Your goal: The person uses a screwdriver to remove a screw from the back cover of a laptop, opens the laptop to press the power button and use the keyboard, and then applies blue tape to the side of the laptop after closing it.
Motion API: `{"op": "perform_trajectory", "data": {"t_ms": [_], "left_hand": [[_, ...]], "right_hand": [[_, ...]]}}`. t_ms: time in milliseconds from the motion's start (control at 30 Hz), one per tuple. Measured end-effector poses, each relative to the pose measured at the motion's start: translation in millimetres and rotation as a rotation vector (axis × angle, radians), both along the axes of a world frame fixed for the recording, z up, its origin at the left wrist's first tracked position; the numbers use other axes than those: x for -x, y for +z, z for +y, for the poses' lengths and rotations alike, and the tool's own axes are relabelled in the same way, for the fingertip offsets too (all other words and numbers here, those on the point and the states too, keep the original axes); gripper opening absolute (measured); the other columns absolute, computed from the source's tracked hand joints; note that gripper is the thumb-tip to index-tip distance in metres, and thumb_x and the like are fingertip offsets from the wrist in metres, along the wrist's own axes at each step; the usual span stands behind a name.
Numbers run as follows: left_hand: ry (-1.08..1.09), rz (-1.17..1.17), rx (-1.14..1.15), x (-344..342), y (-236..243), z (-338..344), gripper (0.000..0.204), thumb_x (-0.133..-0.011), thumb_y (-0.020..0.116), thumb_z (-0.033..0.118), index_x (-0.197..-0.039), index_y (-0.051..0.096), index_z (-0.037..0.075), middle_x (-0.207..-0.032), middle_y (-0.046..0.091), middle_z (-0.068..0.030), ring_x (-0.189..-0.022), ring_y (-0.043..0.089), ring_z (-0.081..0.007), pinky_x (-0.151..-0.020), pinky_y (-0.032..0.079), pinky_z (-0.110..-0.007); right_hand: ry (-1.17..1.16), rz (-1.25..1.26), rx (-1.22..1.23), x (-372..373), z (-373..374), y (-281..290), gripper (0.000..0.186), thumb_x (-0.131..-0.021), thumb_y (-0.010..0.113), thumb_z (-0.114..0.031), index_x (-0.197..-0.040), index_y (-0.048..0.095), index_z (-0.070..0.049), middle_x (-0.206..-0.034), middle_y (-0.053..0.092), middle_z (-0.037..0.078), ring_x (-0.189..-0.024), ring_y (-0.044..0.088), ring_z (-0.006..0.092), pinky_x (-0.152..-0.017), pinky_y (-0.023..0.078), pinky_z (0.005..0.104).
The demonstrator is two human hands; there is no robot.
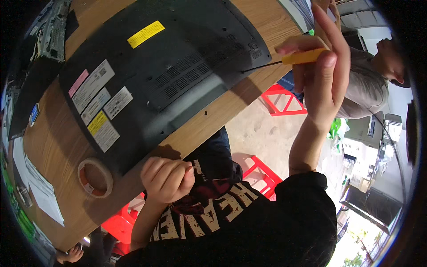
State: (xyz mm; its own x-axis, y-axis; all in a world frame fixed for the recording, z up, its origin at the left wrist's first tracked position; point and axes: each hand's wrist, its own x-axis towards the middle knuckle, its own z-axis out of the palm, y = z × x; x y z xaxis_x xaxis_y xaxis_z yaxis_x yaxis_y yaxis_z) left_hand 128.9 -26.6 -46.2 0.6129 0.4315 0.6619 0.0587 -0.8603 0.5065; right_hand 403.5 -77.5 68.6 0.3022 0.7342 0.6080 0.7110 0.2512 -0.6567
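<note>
A black laptop (133, 66) lies upside down on the wooden table, its vented underside showing several labels. My right hand (327, 80) is closed around the yellow handle of a screwdriver (304, 56). The dark shaft slants left, and its tip meets the laptop near the front right edge. At the table's near edge, just below the laptop, my left hand (167, 180) is curled into a fist; whether anything is inside it is hidden. A small dark piece, perhaps a screw or rubber foot (205, 113), sits on the bare wood beside the laptop.
A roll of tape (95, 178) stands left of my left hand. Papers (42, 187) lie at the table's left, and dark electronic equipment (51, 35) at the far left. Red stools (258, 175) are below the table edge. Another person (367, 80) is at the right.
</note>
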Motion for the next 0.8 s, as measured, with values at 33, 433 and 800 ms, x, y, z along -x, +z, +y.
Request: {"op": "perform_trajectory", "data": {"t_ms": [33, 433, 800], "left_hand": [[-0.025, 0.001, 0.031, 0.1, 2.3, -0.1, 0.014, -0.082, 0.059, 0.007, -0.069, 0.061, 0.002, -0.061, 0.06, -0.0054, -0.051, 0.055, -0.0181, -0.047, 0.041, -0.029], [-0.595, -0.152, 1.309, -65.1, 85.1, 5.2, 0.03, -0.091, 0.056, 0.01, -0.118, 0.053, -0.003, -0.115, 0.059, -0.0138, -0.108, 0.057, -0.0202, -0.091, 0.046, -0.03], [-0.322, -0.286, 0.508, -213.8, 78.1, -17.5, 0.082, -0.093, 0.048, 0.04, -0.138, 0.007, -0.015, -0.14, 0.018, -0.0384, -0.134, 0.018, -0.0465, -0.11, 0.018, -0.045]], "right_hand": [[0.054, 0.051, 0.036, 0.1, -3.6, 4.6, 0.05, -0.101, 0.03, -0.036, -0.117, 0.054, 0.004, -0.087, 0.064, 0.013, -0.042, 0.039, 0.0019, -0.039, 0.029, 0.0146], [-0.092, 0.067, 0.288, -8.3, -15.9, 39.7, 0.025, -0.09, 0.059, -0.014, -0.106, 0.064, 0.004, -0.091, 0.067, 0.009, -0.068, 0.059, 0.0109, -0.057, 0.046, 0.0229], [-0.32, 0.033, 0.03, -29.0, 20.3, -11.5, 0.043, -0.098, 0.039, -0.039, -0.11, 0.055, -0.002, -0.11, 0.053, 0.021, -0.1, 0.054, 0.0231, -0.082, 0.041, 0.0361]]}}
